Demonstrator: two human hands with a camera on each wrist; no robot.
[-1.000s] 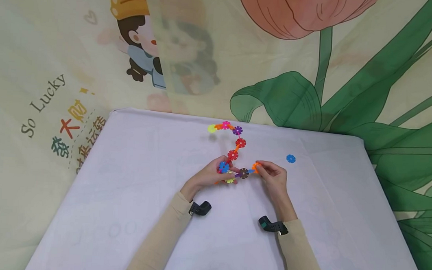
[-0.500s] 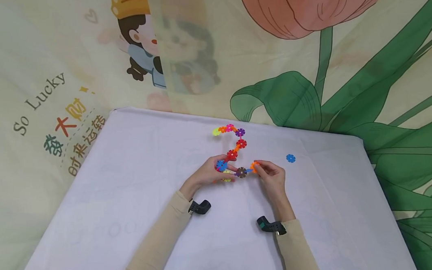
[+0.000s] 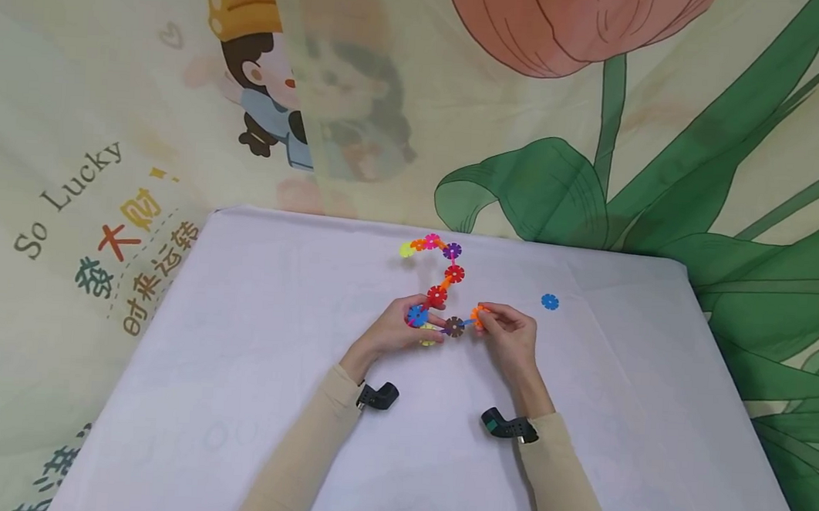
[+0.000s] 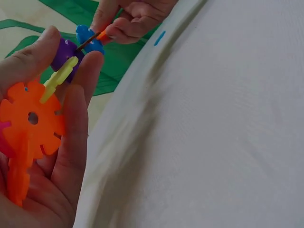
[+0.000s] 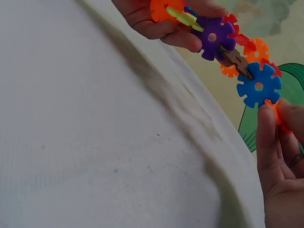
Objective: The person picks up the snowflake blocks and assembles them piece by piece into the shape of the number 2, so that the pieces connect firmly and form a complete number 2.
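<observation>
A chain of notched plastic snowflake discs [image 3: 454, 274] in many colours curves up from the hands toward the table's back edge. My left hand [image 3: 393, 329] cradles its lower part, thumb and forefinger pinching a purple disc [image 5: 221, 46]. Beside that palm, in the left wrist view, is a large orange disc [image 4: 19, 107], with a yellow disc [image 4: 59, 80] slotted between orange and purple. A brown disc [image 5: 235, 61] links the purple one to a blue disc [image 5: 247, 89]. My right hand [image 3: 514, 340] pinches an orange disc [image 5: 272, 110] at the blue disc's edge, partly hidden by fingers.
One loose blue disc [image 3: 550, 301] lies on the table to the right of the right hand. A white cloth covers the table [image 3: 427, 457]. Behind it hangs a printed curtain [image 3: 377, 76] with flowers and cartoon figures.
Both hands and the chain have shifted slightly left. The right hand keeps its pinch on the orange disc, and the loose blue disc stays on the table.
</observation>
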